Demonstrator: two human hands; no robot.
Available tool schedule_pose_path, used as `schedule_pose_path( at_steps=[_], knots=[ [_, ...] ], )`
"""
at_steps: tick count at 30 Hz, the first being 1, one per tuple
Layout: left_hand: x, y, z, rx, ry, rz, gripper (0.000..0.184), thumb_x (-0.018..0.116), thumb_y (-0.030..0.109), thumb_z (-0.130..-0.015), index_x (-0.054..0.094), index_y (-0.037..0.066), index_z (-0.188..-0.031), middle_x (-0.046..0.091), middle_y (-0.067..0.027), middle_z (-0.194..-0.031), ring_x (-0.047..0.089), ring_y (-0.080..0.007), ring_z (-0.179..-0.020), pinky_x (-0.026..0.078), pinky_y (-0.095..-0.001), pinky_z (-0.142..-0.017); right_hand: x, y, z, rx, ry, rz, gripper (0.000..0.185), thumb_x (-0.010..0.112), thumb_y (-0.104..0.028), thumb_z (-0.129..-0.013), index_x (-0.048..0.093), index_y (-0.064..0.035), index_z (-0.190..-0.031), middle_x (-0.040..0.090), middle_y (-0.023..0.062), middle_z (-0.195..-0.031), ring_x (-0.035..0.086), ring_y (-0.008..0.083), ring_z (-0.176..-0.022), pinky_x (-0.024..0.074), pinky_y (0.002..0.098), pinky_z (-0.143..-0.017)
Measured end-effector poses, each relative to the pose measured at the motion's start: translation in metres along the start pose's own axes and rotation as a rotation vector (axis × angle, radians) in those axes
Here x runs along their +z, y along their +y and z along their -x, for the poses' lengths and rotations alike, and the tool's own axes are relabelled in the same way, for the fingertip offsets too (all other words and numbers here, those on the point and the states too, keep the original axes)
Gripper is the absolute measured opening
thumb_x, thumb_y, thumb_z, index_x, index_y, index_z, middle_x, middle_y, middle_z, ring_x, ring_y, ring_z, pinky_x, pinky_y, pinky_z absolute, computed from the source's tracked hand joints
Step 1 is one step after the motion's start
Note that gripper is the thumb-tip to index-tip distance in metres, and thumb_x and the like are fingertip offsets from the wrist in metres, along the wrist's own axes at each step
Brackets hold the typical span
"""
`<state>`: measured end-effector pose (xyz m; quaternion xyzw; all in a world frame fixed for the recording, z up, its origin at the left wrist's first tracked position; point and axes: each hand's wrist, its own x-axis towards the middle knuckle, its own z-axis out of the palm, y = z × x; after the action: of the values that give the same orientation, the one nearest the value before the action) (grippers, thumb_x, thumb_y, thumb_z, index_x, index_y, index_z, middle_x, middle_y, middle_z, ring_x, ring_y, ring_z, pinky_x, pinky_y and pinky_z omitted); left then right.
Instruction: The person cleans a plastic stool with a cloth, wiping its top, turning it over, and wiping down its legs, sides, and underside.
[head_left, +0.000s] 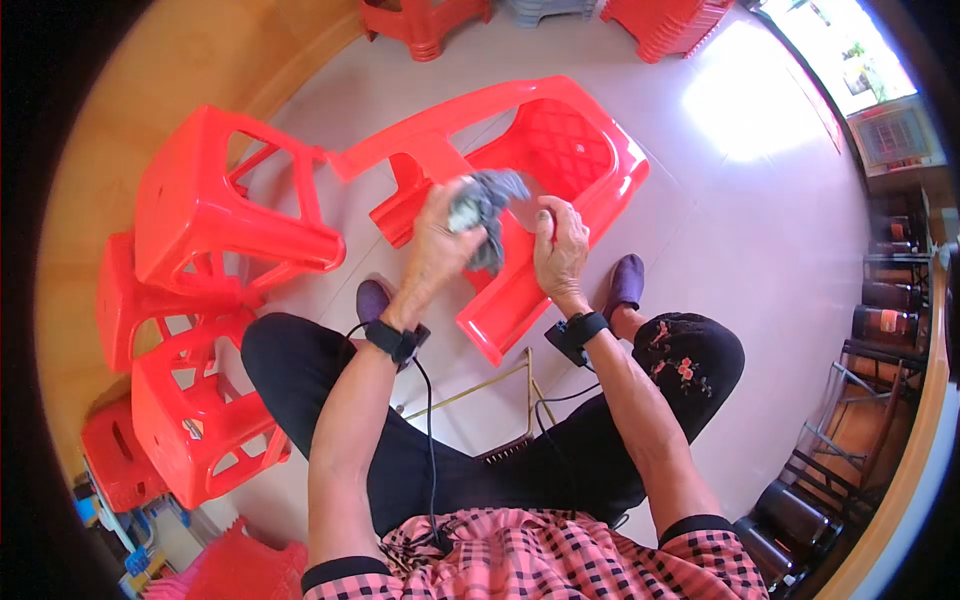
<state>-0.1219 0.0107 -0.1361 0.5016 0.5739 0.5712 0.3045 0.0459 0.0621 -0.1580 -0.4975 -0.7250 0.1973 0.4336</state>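
Note:
In the head view, a red plastic chair (585, 150) lies tipped over on the floor in front of me, between and beyond my feet. My left hand (440, 235) is closed around a grey crumpled cloth (490, 205), above the middle of the chair. To the right of the cloth, my right hand (562, 248) is over a red part of the chair, its fingers bent; whether the fingertips grip the chair is hard to tell. A black band is on each wrist.
Red stools (200, 210) stand on the left by the wooden wall (230, 50). More red stacked seats (670, 25) are at the far edge. Dark jars (885, 322) and folded metal frames line the right side. Purple shoes (627, 282) are on the tiled floor (740, 230).

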Motion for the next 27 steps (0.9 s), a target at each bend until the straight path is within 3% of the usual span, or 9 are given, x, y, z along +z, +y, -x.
schedule_pose_path(
  at_steps=[3, 6, 9, 11, 13, 16, 19, 23, 27],
  knots=[
    [0.01, 0.027, 0.017, -0.079, -0.265, 0.034, 0.049, 0.064, -0.001, -0.066, 0.054, 0.004, -0.114, 0.056, -0.0071, -0.094, 0.057, -0.0177, -0.091, 0.047, -0.0312, -0.083, -0.005, 0.006, 0.004, 0.156, -0.015, -0.154, 0.018, 0.048, -0.015, -0.09, 0.057, -0.007, -0.103, 0.06, 0.0118, -0.09, 0.058, 0.0284, -0.086, 0.0412, 0.038, -0.078],
    [0.015, 0.04, 0.025, -0.22, -0.451, 0.104, 0.043, 0.062, 0.0, -0.067, 0.056, 0.004, -0.11, 0.059, -0.0038, -0.091, 0.058, -0.0153, -0.087, 0.048, -0.0301, -0.081, -0.009, 0.015, 0.008, 0.127, -0.002, -0.131, 0.019, 0.045, -0.015, -0.092, 0.057, -0.0063, -0.104, 0.06, 0.0131, -0.085, 0.058, 0.0299, -0.082, 0.0421, 0.0391, -0.077],
    [-0.004, 0.063, 0.03, -0.434, -0.431, 0.265, 0.045, 0.058, -0.004, -0.07, 0.054, 0.002, -0.114, 0.061, 0.0009, -0.092, 0.057, -0.0089, -0.089, 0.047, -0.0257, -0.082, -0.007, 0.021, 0.007, 0.182, -0.027, -0.195, 0.02, 0.045, -0.016, -0.092, 0.057, -0.0061, -0.104, 0.059, 0.013, -0.083, 0.058, 0.0299, -0.081, 0.0423, 0.0398, -0.077],
    [-0.018, 0.063, 0.038, -0.397, -0.295, 0.287, 0.038, 0.059, -0.001, -0.071, 0.056, 0.002, -0.11, 0.061, 0.0004, -0.09, 0.058, -0.0095, -0.084, 0.048, -0.0259, -0.078, -0.008, 0.016, 0.007, 0.16, -0.034, -0.161, 0.02, 0.045, -0.016, -0.092, 0.057, -0.0066, -0.104, 0.06, 0.013, -0.085, 0.058, 0.0297, -0.082, 0.0423, 0.0398, -0.076],
    [-0.035, 0.036, 0.046, -0.532, 0.095, 0.498, 0.03, 0.059, 0.002, -0.073, 0.058, 0.004, -0.103, 0.062, -0.002, -0.087, 0.06, -0.0125, -0.079, 0.049, -0.0277, -0.074, -0.003, 0.013, 0.005, 0.134, -0.014, -0.132, 0.019, 0.046, -0.016, -0.091, 0.057, -0.0069, -0.103, 0.06, 0.0124, -0.085, 0.058, 0.0292, -0.082, 0.042, 0.0395, -0.075],
    [-0.058, -0.016, 0.024, -0.643, 0.34, 0.736, 0.02, 0.058, 0.0, -0.071, 0.056, 0.005, -0.09, 0.061, -0.0039, -0.085, 0.061, -0.0157, -0.075, 0.051, -0.03, -0.07, -0.002, 0.01, 0.003, 0.088, -0.024, -0.079, 0.016, 0.049, -0.013, -0.089, 0.057, -0.0072, -0.101, 0.061, 0.0118, -0.088, 0.059, 0.0285, -0.083, 0.042, 0.0388, -0.075],
    [-0.063, -0.06, -0.024, -0.546, 0.542, 0.898, 0.02, 0.057, 0.001, -0.073, 0.057, 0.006, -0.092, 0.061, -0.0035, -0.083, 0.06, -0.0176, -0.074, 0.052, -0.0339, -0.071, -0.002, 0.008, 0.001, 0.031, -0.024, -0.02, 0.014, 0.052, -0.01, -0.087, 0.057, -0.0072, -0.099, 0.061, 0.011, -0.089, 0.059, 0.0279, -0.084, 0.0419, 0.038, -0.076],
    [-0.033, -0.057, -0.055, -0.487, 0.558, 1.047, 0.018, 0.057, 0.004, -0.075, 0.056, 0.006, -0.093, 0.06, -0.0038, -0.082, 0.06, -0.0183, -0.075, 0.053, -0.0378, -0.072, -0.001, 0.004, -0.002, -0.009, -0.011, 0.027, 0.015, 0.054, -0.007, -0.086, 0.057, -0.0056, -0.1, 0.062, 0.0122, -0.086, 0.06, 0.0269, -0.083, 0.0444, 0.0379, -0.077],
    [-0.012, -0.095, -0.047, -0.489, 0.354, 1.275, 0.021, 0.057, 0.006, -0.077, 0.054, 0.006, -0.097, 0.062, -0.0052, -0.086, 0.062, -0.0197, -0.079, 0.054, -0.0418, -0.074, 0.0, 0.002, 0.0, -0.003, -0.035, 0.066, 0.014, 0.055, -0.008, -0.085, 0.058, -0.0069, -0.098, 0.061, 0.0098, -0.087, 0.059, 0.0253, -0.083, 0.0419, 0.0366, -0.075]
  ],
)
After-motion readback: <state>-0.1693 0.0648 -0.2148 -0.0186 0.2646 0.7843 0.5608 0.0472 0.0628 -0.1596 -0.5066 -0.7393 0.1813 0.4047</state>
